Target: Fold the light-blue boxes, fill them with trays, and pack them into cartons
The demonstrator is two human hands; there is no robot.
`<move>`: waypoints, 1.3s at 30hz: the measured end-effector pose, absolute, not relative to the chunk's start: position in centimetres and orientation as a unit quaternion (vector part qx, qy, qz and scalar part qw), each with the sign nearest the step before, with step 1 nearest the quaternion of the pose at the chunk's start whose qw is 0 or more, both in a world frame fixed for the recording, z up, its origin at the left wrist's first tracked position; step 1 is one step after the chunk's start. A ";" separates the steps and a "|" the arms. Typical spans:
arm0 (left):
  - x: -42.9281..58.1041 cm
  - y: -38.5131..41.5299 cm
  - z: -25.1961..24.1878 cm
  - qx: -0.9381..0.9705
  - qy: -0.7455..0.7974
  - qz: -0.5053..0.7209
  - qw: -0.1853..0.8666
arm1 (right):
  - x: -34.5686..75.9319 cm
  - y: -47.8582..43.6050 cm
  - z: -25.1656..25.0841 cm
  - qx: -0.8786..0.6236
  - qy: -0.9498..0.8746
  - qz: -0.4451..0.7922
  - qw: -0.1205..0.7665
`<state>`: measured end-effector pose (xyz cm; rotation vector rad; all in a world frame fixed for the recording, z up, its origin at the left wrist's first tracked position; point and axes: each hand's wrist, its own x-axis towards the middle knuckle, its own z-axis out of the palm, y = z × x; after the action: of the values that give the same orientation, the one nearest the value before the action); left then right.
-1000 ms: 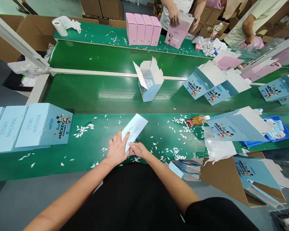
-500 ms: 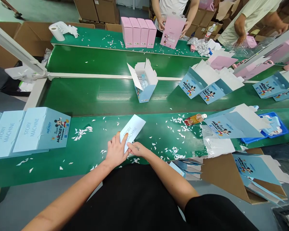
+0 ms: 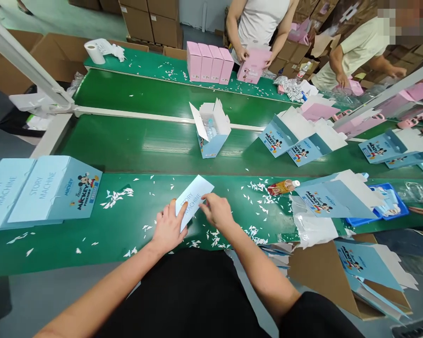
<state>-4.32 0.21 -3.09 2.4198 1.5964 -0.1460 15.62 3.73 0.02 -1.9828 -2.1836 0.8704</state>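
A light-blue carton (image 3: 194, 199) lettered "STORY MACHINE" stands at a slant on the green table in front of me, its narrow top face up. My left hand (image 3: 169, 226) is wrapped against its left side, fingers on the top edge. At the carton's right edge, the fingertips of my right hand (image 3: 216, 210) are bent together and touch it; whether anything small is between them is hidden. Beyond the carton stands an open blue box (image 3: 211, 134) with clear plastic inside. To the left, matching closed cartons (image 3: 44, 188) stand in a row.
White paper scraps (image 3: 118, 197) litter the table. On the right are a drink bottle (image 3: 283, 187), an open flat-lying blue box (image 3: 333, 195) and a blue tray (image 3: 402, 206). Opposite, a person holds a pink box (image 3: 254, 65) beside several pink boxes (image 3: 209, 63).
My right hand has moved from the carton's near corner up to its right edge. My left hand stays on the carton. The person opposite has lowered and tilted the pink box.
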 end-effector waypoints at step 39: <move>-27.7 8.3 -4.6 0.580 0.814 0.002 0.033 | 14.0 30.1 -6.1 -0.737 -0.661 0.080 0.118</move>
<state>-27.74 8.35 -4.55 1.7842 2.5053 0.0061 13.99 30.09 -6.07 -2.1551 -1.9333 0.2352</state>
